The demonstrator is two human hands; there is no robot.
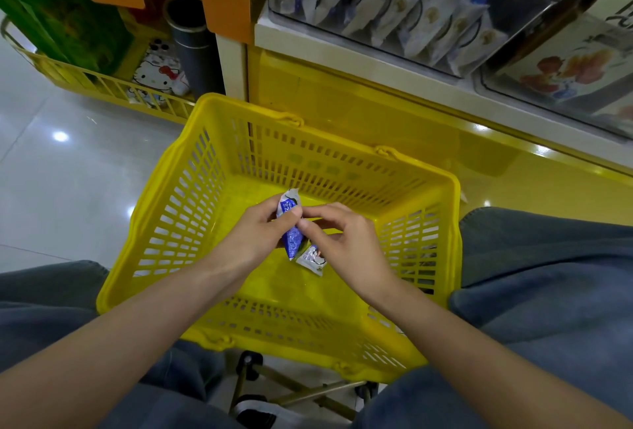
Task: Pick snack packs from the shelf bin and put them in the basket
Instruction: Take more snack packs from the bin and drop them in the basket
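Shop floor (68,172), basket (212,98), snack pack (293,240) pinched between left hand (253,233) and right hand (349,247) fingers (325,211)

Left hand (253,233) and right hand (346,243) close together, fingers (320,214) curled, forearms outstretched.

Hands (253,235) (346,247) pinch snack packs (293,240) — above basket (416,162).

I can't read a single word on my feed. The blue snack pack (290,223) carries white lettering that is too blurred to make out. A white item (156,72) in the yellow floor rack (102,86) shows the Hello Kitty character. Dark strokes on a sign (621,17) are cut off at the frame edge.
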